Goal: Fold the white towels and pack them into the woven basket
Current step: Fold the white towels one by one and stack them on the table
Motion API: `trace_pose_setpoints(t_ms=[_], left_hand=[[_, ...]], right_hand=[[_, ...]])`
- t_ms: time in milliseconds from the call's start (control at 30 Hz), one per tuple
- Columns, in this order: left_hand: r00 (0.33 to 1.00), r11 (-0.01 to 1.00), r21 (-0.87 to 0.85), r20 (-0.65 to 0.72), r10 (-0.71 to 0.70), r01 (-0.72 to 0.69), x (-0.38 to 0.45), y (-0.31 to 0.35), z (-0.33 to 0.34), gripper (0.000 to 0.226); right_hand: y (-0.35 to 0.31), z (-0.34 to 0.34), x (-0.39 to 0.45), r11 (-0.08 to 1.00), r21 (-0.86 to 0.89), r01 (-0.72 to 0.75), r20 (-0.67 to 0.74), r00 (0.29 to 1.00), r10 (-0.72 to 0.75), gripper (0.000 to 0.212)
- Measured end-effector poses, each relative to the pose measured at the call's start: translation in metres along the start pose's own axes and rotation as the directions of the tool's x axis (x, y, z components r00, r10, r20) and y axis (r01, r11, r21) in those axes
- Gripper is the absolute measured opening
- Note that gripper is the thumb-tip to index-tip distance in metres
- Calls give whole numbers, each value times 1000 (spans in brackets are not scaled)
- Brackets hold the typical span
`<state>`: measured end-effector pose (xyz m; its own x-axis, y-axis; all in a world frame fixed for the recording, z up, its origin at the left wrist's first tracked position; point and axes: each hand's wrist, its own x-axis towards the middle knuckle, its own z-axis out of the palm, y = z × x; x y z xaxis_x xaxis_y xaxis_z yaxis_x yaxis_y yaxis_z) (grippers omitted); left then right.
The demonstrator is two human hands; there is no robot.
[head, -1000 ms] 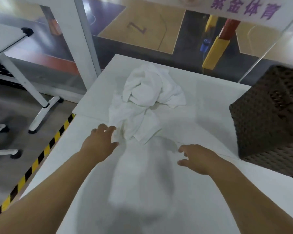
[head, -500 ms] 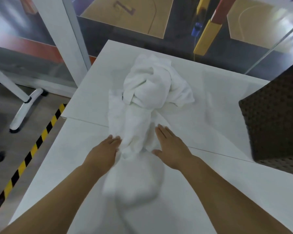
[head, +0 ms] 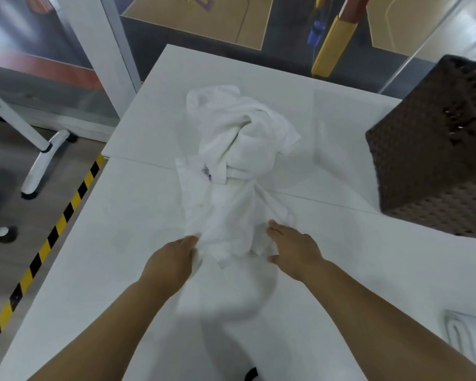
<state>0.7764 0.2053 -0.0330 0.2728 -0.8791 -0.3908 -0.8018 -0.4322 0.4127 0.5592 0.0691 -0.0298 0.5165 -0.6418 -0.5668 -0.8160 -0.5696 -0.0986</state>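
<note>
We find the left hand [head: 173, 257] at the near left edge of the crumpled white towels [head: 231, 188], its fingers curled into the cloth and gripping a fold. The right hand [head: 293, 247] lies on the near right edge of the same pile; its fingers are extended, and its thumb is spread toward us, so we record it as flat and pressing rather than gripping. Both forearms enter from the bottom of the view.

The towels form one heap that runs away from the hands along the middle of the white table [head: 107, 270], bunched highest at the far end. A small dark label [head: 206, 171] shows on the cloth. The heap crosses a seam between two tabletop panels.

The woven basket [head: 434, 149], dark brown, stands on the table to the right, apart from the towels. A folded white towel [head: 467, 342] lies at the near right edge. Yellow-and-black tape [head: 52, 232] marks the floor at left.
</note>
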Motion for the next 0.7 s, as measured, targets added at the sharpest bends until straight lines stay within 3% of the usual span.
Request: trace_pose_setpoints(t_ms=[67, 167, 233, 300, 367, 500, 600, 700], left_hand=[[1000, 997, -70, -15, 8, -10, -20, 7, 7, 41], [998, 993, -110, -47, 48, -53, -47, 18, 14, 45], [996, 993, -104, -80, 50, -58, -59, 25, 18, 42], [993, 993, -104, -111, 38, -50, -66, 30, 18, 36], [987, 994, -104, -159, 25, -42, -69, 36, 13, 32], [941, 982, -162, -335, 42, -101, -73, 65, -7, 30], [896, 966, -201, -440, 61, -164, -76, 97, -27, 29], [840, 942, -257, -541, 46, -217, -80, 129, -48, 29]], right_hand=[[10, 19, -21, 1000, -26, -8, -56, 998, 6, 63], [22, 44, -49, 997, -64, 39, -210, 976, -52, 31], [33, 53, -65, 989, -141, 39, -266, 961, -76, 30], [43, 51, -81, 997, -72, 3, -245, 969, -21, 11], [61, 45, -93, 997, 62, -35, -295, 954, 52, 20], [90, 3, -124, 938, 345, -4, -558, 803, 209, 20], [108, -36, -147, 927, 373, 49, -662, 714, 228, 21], [125, -75, -176, 909, 408, 87, -774, 561, 293, 21]])
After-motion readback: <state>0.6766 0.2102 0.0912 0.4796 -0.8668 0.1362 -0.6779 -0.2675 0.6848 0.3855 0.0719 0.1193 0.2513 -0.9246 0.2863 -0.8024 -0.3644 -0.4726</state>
